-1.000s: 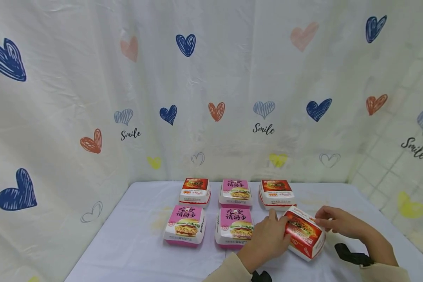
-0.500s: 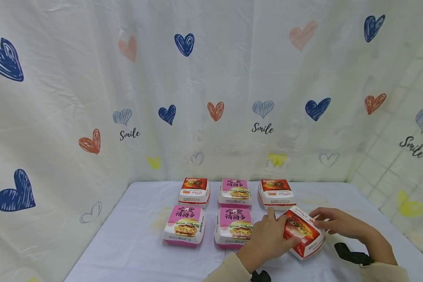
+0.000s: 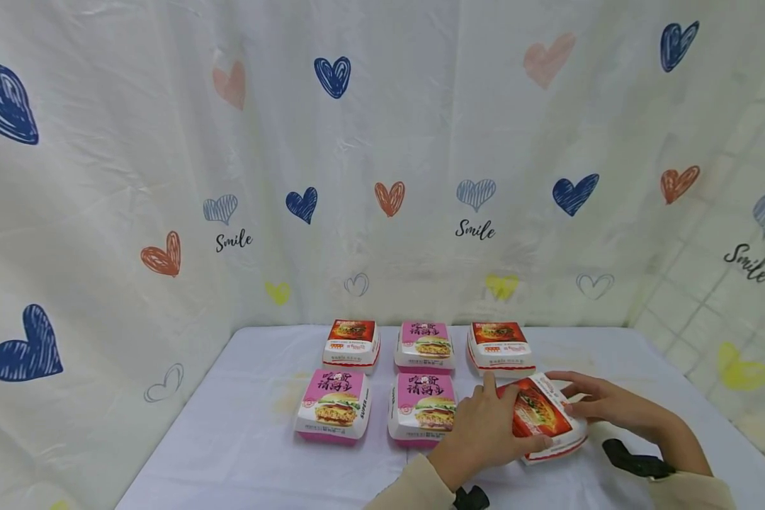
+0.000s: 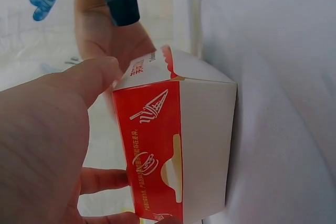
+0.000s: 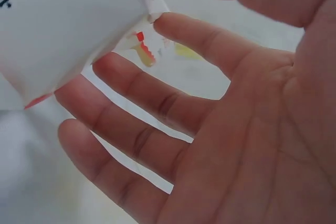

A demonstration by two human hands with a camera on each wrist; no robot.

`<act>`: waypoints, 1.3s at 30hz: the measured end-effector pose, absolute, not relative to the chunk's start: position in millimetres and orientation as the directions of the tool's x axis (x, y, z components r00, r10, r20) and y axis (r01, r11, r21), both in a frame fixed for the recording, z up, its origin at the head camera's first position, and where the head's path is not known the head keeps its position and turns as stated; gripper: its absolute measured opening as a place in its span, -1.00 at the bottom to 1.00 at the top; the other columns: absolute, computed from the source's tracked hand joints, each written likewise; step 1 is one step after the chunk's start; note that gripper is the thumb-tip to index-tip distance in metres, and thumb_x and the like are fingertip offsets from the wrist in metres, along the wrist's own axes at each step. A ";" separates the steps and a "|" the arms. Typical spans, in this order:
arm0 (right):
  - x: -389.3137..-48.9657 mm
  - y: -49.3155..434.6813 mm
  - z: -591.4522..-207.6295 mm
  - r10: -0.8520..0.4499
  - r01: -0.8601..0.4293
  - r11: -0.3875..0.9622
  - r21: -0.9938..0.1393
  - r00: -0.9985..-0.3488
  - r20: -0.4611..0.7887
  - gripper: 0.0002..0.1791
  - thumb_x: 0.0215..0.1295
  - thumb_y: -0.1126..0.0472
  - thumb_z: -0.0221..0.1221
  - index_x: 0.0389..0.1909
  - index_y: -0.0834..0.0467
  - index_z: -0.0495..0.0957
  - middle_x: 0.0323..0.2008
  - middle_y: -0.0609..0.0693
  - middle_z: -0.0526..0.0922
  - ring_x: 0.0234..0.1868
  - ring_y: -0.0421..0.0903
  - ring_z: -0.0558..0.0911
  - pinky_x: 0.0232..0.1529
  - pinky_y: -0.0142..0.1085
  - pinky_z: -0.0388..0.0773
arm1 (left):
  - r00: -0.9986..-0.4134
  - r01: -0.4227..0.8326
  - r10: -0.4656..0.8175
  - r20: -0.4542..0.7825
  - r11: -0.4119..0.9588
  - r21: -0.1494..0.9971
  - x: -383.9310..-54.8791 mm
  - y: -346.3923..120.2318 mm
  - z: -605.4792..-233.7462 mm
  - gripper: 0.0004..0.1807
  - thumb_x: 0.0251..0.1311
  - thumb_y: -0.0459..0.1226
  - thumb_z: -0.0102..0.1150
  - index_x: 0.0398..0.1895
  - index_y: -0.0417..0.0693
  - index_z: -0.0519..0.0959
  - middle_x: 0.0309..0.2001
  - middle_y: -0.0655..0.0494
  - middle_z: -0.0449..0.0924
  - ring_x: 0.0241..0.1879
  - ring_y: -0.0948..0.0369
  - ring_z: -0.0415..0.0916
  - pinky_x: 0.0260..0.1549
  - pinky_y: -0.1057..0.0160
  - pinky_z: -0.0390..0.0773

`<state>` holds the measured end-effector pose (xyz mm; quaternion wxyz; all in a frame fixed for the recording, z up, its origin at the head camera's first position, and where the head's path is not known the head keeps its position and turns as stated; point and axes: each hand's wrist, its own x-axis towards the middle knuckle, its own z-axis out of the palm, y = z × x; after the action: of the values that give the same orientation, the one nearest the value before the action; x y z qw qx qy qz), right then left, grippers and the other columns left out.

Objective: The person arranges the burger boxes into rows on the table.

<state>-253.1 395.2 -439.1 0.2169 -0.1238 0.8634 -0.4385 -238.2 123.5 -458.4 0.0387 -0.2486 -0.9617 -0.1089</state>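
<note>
A red-and-white burger box (image 3: 545,404) is held between both hands at the right of the table. My left hand (image 3: 481,428) grips its left side, thumb along the near edge and fingers across the red face. At the opposite side, my right hand (image 3: 615,407) pinches the box, thumb on top and fingers behind. In the left wrist view the burger box (image 4: 205,135) stands tilted, a tab slot showing in its red panel. The right wrist view has fingertips touching the edge of the white burger box (image 5: 58,30).
Left of the hands sit two pink burger boxes, one centre (image 3: 423,404) and one left (image 3: 333,405). Behind them, a row holds a red box (image 3: 351,345), a pink box (image 3: 425,346) and another red box (image 3: 499,347). A heart-print curtain (image 3: 389,142) hangs behind the white-covered table (image 3: 229,453).
The held burger box has turned and tipped so its printed top faces up more. My right hand has shifted slightly left along its far side. The other boxes stay put.
</note>
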 end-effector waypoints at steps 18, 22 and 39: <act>-258.1 392.4 -444.0 -0.451 -0.052 0.538 -0.841 -0.861 -0.235 -0.21 0.48 0.05 0.07 0.60 0.18 -0.02 0.41 0.53 0.14 0.31 0.19 0.40 0.04 -0.02 0.52 | -0.877 0.480 0.475 0.077 0.854 0.203 -240.8 122.8 -458.3 -0.08 0.05 0.56 0.05 0.49 0.54 0.24 0.48 0.16 0.21 0.14 0.24 0.49 -0.02 0.18 0.63; -259.0 392.4 -444.5 -0.456 -0.056 0.533 -0.844 -0.859 -0.231 -0.24 0.49 0.07 0.08 0.57 0.21 0.02 0.41 0.53 0.16 0.27 0.13 0.44 0.05 -0.06 0.55 | -0.862 0.504 0.501 0.070 0.839 0.202 -242.3 120.4 -457.4 -0.12 0.10 0.52 0.07 0.48 0.53 0.24 0.47 0.17 0.22 0.12 0.24 0.51 -0.02 0.16 0.63; -261.9 391.8 -449.4 -0.402 -0.036 0.539 -0.841 -0.889 -0.219 -0.50 0.51 0.06 0.09 0.33 0.20 0.29 0.37 0.38 0.32 0.13 -0.10 0.55 0.05 -0.06 0.61 | -0.829 0.556 0.556 0.061 0.810 0.186 -247.7 117.6 -455.8 -0.26 0.21 0.38 0.09 0.45 0.48 0.31 0.32 0.24 0.31 -0.13 0.27 0.57 -0.16 0.20 0.64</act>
<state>-261.9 391.8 -449.4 0.1976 -0.1282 0.8548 -0.4625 -247.7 117.6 -455.8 0.0017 -0.2922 -0.9513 -0.0985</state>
